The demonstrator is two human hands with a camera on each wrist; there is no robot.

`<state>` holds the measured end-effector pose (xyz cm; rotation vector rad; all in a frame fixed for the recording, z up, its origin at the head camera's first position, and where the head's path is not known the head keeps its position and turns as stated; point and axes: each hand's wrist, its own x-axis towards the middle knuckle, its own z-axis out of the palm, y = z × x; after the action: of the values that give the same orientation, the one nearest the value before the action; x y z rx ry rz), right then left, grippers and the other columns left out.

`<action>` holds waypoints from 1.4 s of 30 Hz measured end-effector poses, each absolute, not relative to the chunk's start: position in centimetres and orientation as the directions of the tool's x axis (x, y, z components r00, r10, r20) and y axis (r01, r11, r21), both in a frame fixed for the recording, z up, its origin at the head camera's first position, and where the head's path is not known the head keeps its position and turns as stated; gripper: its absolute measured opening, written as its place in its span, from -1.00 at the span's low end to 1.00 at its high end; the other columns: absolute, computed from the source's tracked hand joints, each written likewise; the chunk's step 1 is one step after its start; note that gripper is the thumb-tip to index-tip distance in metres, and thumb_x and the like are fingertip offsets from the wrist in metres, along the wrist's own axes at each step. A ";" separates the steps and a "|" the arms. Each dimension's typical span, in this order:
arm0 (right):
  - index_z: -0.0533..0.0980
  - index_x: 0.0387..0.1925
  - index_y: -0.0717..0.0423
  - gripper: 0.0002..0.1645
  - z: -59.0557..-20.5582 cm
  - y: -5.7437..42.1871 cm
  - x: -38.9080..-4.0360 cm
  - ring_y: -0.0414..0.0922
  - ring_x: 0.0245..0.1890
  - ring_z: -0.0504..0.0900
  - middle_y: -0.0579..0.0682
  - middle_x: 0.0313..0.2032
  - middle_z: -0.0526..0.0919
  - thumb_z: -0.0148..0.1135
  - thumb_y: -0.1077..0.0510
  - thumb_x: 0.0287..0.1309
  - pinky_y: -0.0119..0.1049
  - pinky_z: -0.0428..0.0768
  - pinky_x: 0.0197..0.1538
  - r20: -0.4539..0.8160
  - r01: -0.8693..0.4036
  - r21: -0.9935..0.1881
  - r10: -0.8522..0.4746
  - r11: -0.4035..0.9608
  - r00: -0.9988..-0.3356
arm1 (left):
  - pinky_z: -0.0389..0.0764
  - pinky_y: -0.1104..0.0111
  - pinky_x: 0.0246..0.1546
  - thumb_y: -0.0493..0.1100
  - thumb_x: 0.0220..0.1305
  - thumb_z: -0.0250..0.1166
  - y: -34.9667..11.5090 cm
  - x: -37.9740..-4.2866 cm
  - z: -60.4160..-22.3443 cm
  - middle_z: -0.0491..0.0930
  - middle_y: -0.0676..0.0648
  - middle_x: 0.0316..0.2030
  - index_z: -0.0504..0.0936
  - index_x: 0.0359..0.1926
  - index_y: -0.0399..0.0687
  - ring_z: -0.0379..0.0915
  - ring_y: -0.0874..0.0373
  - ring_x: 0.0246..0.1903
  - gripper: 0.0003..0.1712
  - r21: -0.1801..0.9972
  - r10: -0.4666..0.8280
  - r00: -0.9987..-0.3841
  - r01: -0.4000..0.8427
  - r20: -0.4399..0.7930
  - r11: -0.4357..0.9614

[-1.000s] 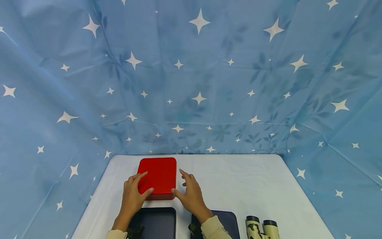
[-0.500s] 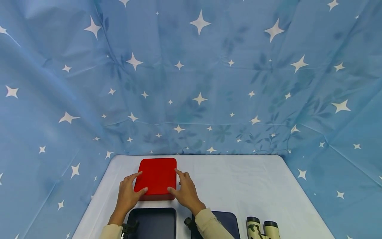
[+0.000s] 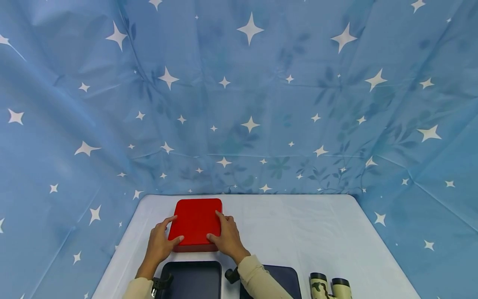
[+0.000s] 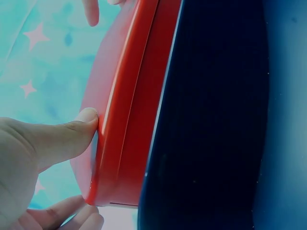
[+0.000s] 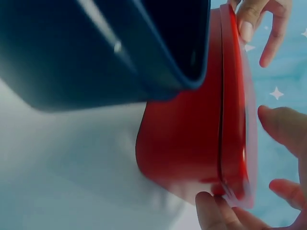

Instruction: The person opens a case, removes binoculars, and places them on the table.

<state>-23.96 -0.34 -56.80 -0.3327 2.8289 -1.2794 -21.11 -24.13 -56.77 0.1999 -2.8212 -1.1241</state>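
Observation:
A red lidded box (image 3: 196,222) stands at the back left of the table; a seam separates its lid (image 4: 125,72) from the body. My left hand (image 3: 158,245) is at the box's left side. Its thumb (image 4: 79,129) presses the lid's edge, while the other fingers bend round the side near the corner. Over at the right side is my right hand (image 3: 228,238). In the right wrist view its thumb (image 5: 280,124) appears just off the lid's top, and its lower fingers (image 5: 211,208) touch the lid's corner. The lid sits on the body.
In front of the box lies a dark navy open tray or box (image 3: 192,280). A second dark flat piece (image 3: 281,278) is to its right, partly behind my right sleeve. Camouflage binoculars (image 3: 330,288) stand at the front right. A blue star-patterned cloth (image 3: 250,99) hangs behind the white table.
Both hands have shifted left; the left has settled against the box's left edge. The right has moved in from beside the box onto its right edge. The box stays in place.

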 end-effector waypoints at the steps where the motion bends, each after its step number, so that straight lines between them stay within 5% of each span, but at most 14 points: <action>1: 0.22 0.48 -0.11 0.01 -56.8 -0.4 -24.0 0.00 0.11 0.47 0.13 0.18 0.45 0.51 -0.02 0.04 -0.02 0.63 0.12 0.065 -0.178 -0.749 -0.197 0.638 -0.978 | 0.56 -0.14 0.11 -0.15 0.11 0.51 -24.1 -21.1 -56.8 0.38 -0.31 0.31 0.32 0.44 0.07 0.34 -0.25 0.19 -0.11 0.694 -0.158 -0.987 -0.088 0.038 0.715; 42: 0.47 0.32 -0.08 -0.11 -56.6 -1.6 -22.7 0.01 0.08 0.50 0.08 0.16 0.55 0.62 0.12 -0.13 -0.12 0.64 0.03 0.143 -0.164 -0.689 -0.090 0.706 -0.986 | 0.57 -0.10 0.11 -0.21 0.03 0.55 -22.8 -20.5 -56.7 0.37 -0.27 0.29 0.34 0.43 0.06 0.34 -0.17 0.14 -0.07 0.674 -0.183 -0.979 -0.076 0.089 0.735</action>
<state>-22.73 -1.58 -56.63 -0.2237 2.9916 -1.2236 -20.55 -22.79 -56.68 0.2097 -2.7849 -1.0724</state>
